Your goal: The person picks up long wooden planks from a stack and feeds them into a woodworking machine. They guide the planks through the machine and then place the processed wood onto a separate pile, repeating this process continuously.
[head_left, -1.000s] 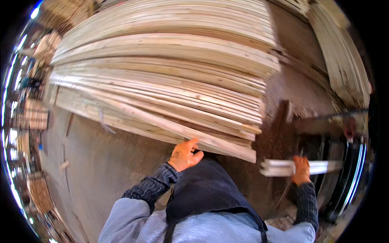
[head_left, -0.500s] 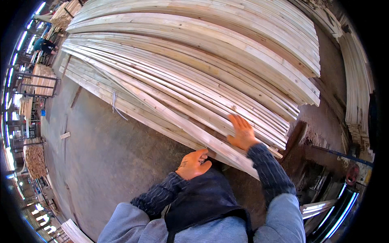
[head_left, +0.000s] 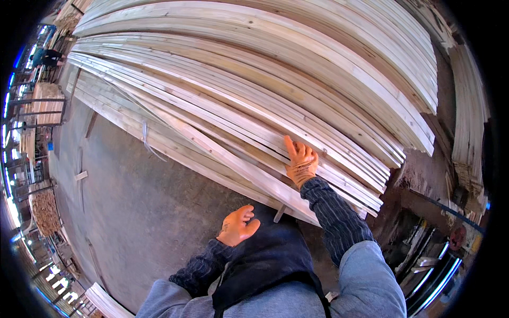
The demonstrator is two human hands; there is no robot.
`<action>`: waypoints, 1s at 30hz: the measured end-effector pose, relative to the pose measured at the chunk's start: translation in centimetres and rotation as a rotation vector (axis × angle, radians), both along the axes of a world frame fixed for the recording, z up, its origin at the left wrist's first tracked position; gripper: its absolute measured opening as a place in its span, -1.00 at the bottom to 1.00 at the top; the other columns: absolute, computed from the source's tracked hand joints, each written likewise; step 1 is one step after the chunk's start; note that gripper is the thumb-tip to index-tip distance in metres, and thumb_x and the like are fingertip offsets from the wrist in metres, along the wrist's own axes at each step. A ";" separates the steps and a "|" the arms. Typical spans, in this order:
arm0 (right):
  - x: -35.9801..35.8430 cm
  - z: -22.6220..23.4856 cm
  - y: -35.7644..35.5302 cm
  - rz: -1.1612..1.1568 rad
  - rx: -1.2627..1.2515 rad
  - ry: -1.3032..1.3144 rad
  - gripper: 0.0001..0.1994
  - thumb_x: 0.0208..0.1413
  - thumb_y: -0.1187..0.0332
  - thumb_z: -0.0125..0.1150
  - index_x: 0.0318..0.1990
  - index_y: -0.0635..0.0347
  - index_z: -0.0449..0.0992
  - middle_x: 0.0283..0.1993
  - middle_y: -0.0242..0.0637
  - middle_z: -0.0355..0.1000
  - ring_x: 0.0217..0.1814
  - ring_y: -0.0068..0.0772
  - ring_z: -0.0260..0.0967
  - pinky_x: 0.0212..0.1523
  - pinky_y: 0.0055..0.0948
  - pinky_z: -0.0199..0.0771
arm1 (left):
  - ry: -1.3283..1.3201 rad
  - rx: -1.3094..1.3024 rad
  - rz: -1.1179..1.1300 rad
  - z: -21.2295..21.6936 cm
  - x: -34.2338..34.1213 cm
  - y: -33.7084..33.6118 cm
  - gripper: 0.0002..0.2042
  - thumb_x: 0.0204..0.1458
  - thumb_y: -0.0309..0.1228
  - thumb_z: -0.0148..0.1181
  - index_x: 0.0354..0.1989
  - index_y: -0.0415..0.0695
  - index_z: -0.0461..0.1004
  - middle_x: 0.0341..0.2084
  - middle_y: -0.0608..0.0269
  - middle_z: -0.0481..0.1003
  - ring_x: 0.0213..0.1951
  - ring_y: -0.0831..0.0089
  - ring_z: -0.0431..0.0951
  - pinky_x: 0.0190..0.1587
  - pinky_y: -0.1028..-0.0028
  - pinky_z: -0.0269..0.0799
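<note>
My right hand (head_left: 303, 160), in an orange glove, reaches over a row of long pale wooden boards (head_left: 344, 170). Its fingers are spread and rest on the boards, the index finger pointing away from me. In front of my body hangs my left hand (head_left: 238, 225), also orange-gloved, holding nothing. Its fingers are loosely bent, with the thumb apart. One long board (head_left: 228, 158) lies slantwise across the near side of the row, its near end passing under my right forearm. Nearer me lies another layer of boards (head_left: 175, 146).
Behind the row rise more stacked boards (head_left: 328, 63). A white strap (head_left: 146, 139) dangles at the near edge. Concrete floor (head_left: 132, 212) spreads to the left. Timber racks (head_left: 47, 108) and a distant person (head_left: 46, 56) are at far left. Metal rails (head_left: 440, 286) lie at lower right.
My right hand has moved left and slightly away, farther onto the row of boards. My left hand has drawn back down and left, away from the boards' near edge. The view has shifted a little.
</note>
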State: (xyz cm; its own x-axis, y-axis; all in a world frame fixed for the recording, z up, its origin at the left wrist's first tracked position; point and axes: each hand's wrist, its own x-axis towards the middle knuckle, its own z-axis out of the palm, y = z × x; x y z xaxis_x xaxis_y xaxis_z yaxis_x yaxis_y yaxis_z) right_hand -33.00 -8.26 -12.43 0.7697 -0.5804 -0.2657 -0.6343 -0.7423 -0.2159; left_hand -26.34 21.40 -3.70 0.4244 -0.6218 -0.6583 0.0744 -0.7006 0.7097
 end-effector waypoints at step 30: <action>-41.9 25.9 -4.0 -0.225 -0.289 0.058 -0.24 -0.50 0.44 0.53 0.08 0.01 0.47 0.06 -0.18 0.54 0.15 0.12 0.47 0.26 0.09 0.39 | -1.496 -0.083 -0.862 8.9 36.2 -9.5 -0.03 -0.22 -0.30 0.56 0.50 -0.02 0.24 0.43 0.02 0.28 0.44 0.04 0.27 0.51 0.07 0.15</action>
